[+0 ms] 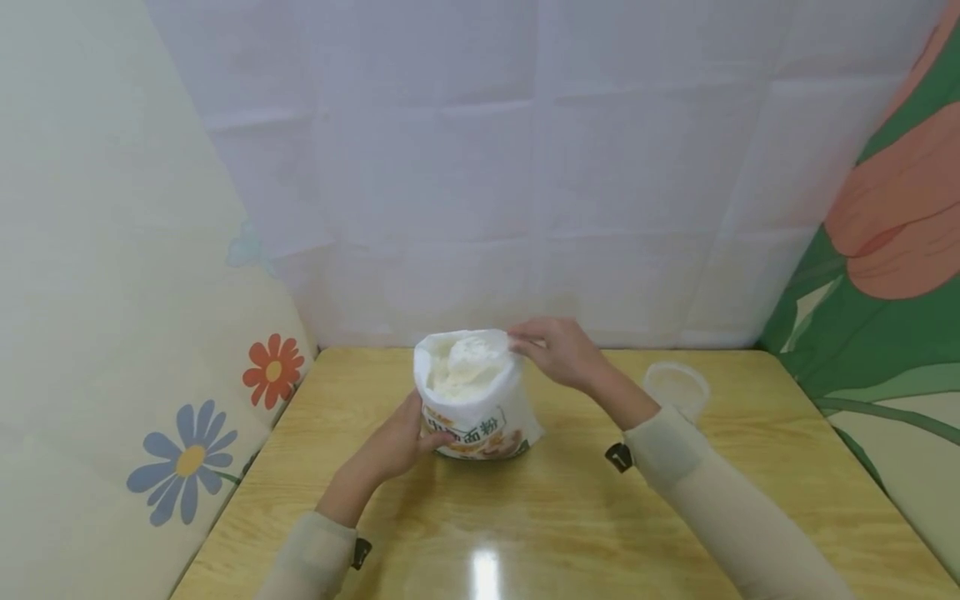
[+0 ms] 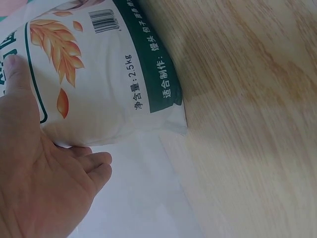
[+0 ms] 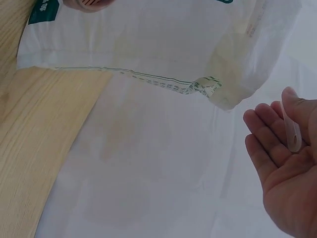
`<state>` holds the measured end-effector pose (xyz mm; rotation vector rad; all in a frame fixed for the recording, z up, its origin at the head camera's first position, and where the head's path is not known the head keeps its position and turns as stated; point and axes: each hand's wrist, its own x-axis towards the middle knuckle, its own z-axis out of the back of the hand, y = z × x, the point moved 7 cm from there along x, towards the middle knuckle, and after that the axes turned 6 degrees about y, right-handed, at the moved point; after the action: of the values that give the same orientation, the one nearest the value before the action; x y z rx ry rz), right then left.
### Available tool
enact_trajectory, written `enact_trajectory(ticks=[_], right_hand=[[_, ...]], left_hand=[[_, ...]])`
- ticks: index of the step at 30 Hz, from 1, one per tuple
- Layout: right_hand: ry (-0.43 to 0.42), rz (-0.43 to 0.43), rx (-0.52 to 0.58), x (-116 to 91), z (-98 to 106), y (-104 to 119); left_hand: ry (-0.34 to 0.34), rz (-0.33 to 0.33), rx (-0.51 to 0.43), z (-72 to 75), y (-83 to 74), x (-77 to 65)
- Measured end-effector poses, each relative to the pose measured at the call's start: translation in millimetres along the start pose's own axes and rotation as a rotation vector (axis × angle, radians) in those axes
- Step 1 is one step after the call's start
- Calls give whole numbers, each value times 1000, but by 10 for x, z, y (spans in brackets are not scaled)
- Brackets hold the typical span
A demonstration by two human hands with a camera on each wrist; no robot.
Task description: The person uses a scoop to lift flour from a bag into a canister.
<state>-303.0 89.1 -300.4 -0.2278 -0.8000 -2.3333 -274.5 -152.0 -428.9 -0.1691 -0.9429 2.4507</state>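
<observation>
A white bag of flour (image 1: 480, 425) with printed lettering stands on the table, its top folded open and pale flour (image 1: 453, 379) showing inside. My left hand (image 1: 401, 437) grips the bag's left side, thumb on the printed front; the left wrist view shows the thumb on the bag (image 2: 114, 74) and the fingers (image 2: 99, 166) at its edge. At the bag's right rim, my right hand (image 1: 558, 350) pinches a scoop by its translucent handle (image 3: 293, 134). Heaped flour (image 1: 476, 350) hides the scoop's bowl in the bag's mouth.
A clear round plastic container (image 1: 677, 387) is on the table to the right, partly behind my right forearm. The wooden table (image 1: 570, 508) ends at a white sheet (image 1: 435, 208) behind. Flower-patterned panels (image 1: 191, 458) stand at both sides.
</observation>
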Motion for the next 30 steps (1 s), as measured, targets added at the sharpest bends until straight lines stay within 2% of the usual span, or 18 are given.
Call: enact_trajectory(ticks=[14,21,30], right_hand=[[-21,25,9,-74,50,-31],[-50,37,0,-104,101,-57],[-59,18,11,-149,173,-122]], left_hand=[[-1,-2,37,10,37,3],[-19,-5,10,23,-1,1],[1,3,-3,23,6,10]])
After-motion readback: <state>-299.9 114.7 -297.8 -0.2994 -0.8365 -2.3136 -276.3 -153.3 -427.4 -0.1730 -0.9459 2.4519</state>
